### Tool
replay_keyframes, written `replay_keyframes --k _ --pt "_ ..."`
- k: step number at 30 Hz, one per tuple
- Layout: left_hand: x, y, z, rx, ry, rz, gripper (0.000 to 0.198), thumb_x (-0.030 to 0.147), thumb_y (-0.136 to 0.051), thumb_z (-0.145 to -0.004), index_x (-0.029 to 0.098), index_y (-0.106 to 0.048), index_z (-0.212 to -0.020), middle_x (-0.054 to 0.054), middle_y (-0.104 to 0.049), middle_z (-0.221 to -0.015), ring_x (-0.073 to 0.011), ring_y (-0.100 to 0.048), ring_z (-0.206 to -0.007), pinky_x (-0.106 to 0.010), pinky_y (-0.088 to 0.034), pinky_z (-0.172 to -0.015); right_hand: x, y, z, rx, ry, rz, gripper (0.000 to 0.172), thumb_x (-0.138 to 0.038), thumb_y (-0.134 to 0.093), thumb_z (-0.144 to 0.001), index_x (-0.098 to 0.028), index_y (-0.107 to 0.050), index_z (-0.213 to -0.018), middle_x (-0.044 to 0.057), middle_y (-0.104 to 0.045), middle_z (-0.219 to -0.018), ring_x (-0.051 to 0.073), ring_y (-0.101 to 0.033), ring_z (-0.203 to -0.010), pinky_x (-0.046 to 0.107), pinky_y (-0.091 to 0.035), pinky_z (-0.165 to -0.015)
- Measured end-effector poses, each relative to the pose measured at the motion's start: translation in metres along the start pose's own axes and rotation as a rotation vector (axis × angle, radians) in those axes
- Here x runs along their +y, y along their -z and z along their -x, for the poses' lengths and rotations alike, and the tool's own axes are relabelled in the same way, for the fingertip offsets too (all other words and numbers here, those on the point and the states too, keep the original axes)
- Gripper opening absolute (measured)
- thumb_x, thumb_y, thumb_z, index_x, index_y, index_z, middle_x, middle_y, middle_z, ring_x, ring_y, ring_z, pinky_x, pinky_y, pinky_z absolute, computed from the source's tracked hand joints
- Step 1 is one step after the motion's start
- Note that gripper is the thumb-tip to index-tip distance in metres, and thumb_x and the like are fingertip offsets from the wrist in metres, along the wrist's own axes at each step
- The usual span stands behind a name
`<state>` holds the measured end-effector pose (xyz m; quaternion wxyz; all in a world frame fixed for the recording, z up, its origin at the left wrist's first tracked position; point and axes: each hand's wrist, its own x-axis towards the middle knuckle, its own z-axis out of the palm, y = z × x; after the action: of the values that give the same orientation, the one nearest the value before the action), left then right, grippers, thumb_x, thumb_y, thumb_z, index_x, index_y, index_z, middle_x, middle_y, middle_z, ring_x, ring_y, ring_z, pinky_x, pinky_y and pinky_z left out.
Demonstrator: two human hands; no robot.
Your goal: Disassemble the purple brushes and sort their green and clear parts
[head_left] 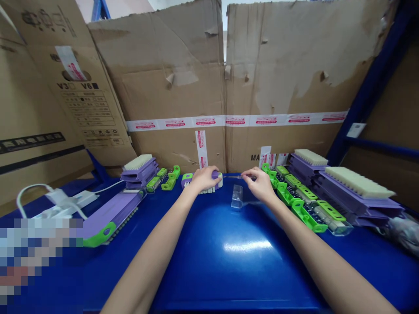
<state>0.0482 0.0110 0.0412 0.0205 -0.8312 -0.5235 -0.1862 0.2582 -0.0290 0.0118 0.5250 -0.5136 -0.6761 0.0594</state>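
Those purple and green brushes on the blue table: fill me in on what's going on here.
A person works bare-handed at a blue table. The left hand grips a purple and green brush lying bristles-down, while the right hand pinches a thin metal pin pointed at the brush's end. A small clear plastic piece stands just in front. More brushes are lined up at the right and stacked at the left, with cardboard boxes behind.

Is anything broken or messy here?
Yes: the cardboard boxes behind the blue table are torn, with the top layer peeled off in patches. The purple and green brushes lie in tidy rows. The left hand holds one brush; the right hand pinches something thin.
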Motion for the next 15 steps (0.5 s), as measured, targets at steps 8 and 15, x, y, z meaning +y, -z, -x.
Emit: replay_keyframes --k 8,15 --pt "0.000 0.004 -0.005 -0.043 0.018 0.089 0.034 0.047 -0.053 -0.078 0.031 -0.060 -0.107 0.001 -0.067 -0.109 -0.0223 -0.061 -0.099 -0.033 -0.045 -0.084 -0.009 0.003 0.001 0.094 0.022 -0.081 0.019 -0.028 -0.053 -0.075 -0.018 -0.069 -0.075 0.003 -0.058 -0.075 0.015 -0.054 -0.067 0.028 -0.044 -0.066" --pt "0.003 0.005 -0.008 -0.049 0.007 0.086 0.032 0.044 -0.054 -0.078 0.031 -0.062 -0.106 0.002 -0.067 -0.108 -0.0217 -0.061 -0.098 -0.033 -0.045 -0.085 -0.016 0.000 0.004 0.067 0.048 -0.065 0.018 -0.028 -0.053 -0.076 -0.019 -0.068 -0.073 0.003 -0.058 -0.074 0.016 -0.054 -0.069 0.028 -0.044 -0.066"
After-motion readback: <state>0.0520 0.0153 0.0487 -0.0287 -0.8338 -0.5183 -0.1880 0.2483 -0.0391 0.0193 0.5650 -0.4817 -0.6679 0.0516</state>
